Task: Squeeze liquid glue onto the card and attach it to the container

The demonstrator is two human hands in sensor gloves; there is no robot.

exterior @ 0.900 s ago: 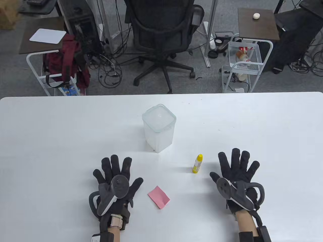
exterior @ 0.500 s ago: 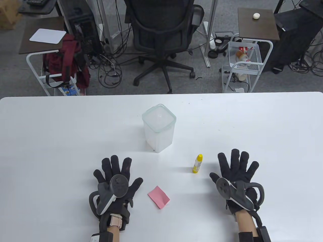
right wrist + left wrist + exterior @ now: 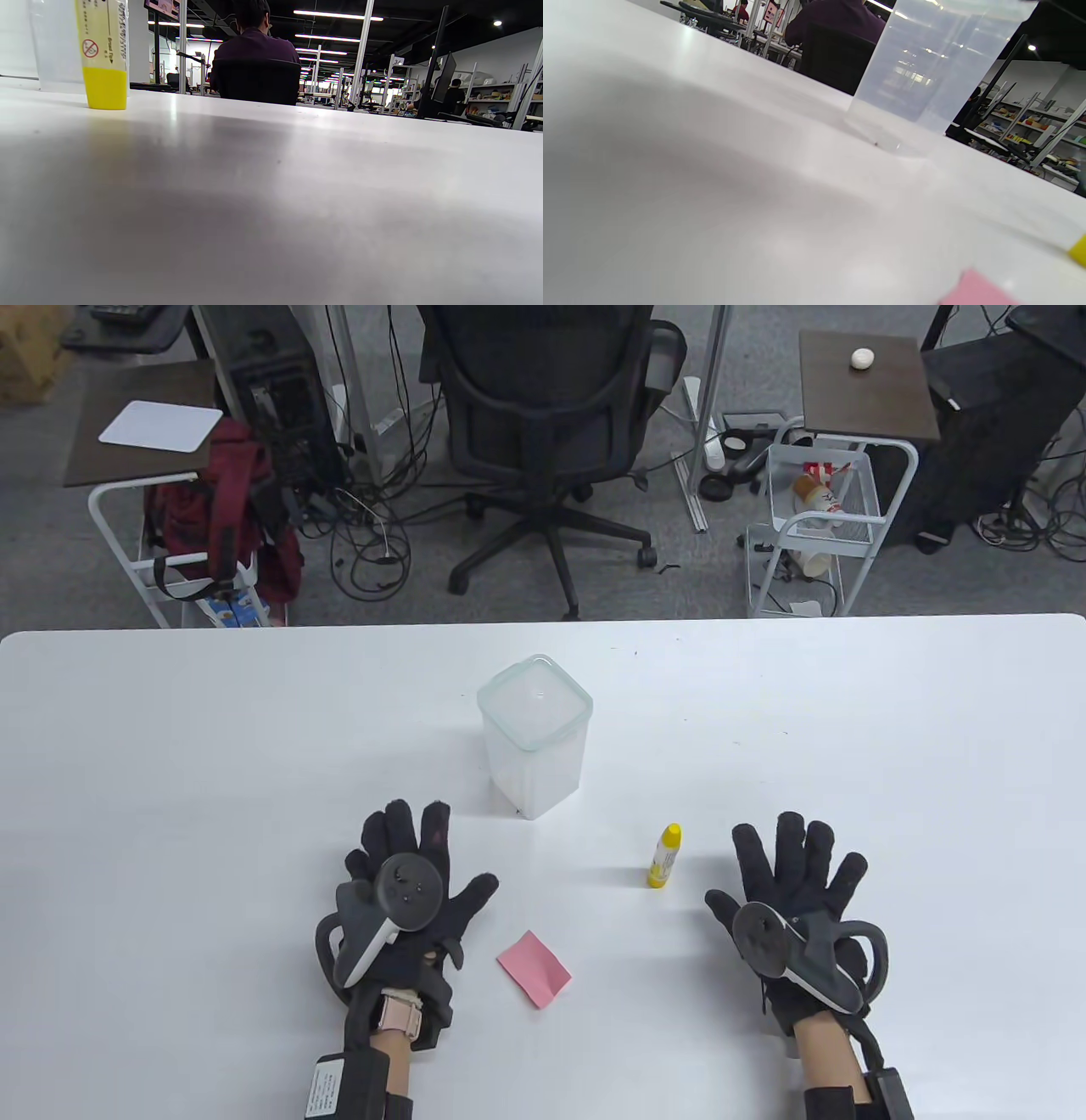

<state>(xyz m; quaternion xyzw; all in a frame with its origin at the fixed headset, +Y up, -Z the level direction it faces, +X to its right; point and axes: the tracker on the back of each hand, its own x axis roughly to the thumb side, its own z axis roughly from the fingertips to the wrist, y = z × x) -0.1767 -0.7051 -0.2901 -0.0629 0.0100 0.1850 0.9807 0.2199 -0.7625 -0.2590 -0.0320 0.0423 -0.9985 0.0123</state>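
Observation:
A clear lidded container [image 3: 534,734] stands upright at the table's middle; it also shows in the left wrist view [image 3: 933,63]. A small yellow glue bottle [image 3: 664,856] stands to its front right, seen close in the right wrist view [image 3: 104,55]. A pink card [image 3: 534,968] lies flat between the hands; its corner shows in the left wrist view [image 3: 975,290]. My left hand [image 3: 407,865] is open and empty, left of the card. My right hand [image 3: 793,865] lies flat with fingers spread, empty, right of the bottle.
The white table [image 3: 170,780] ends at a far edge, behind which stand an office chair [image 3: 543,432], side carts [image 3: 806,534] and cables on the floor.
My left hand has shifted forward and a little to the right, toward the container, with its fingers closer together. The right hand, card, bottle and container have not moved.

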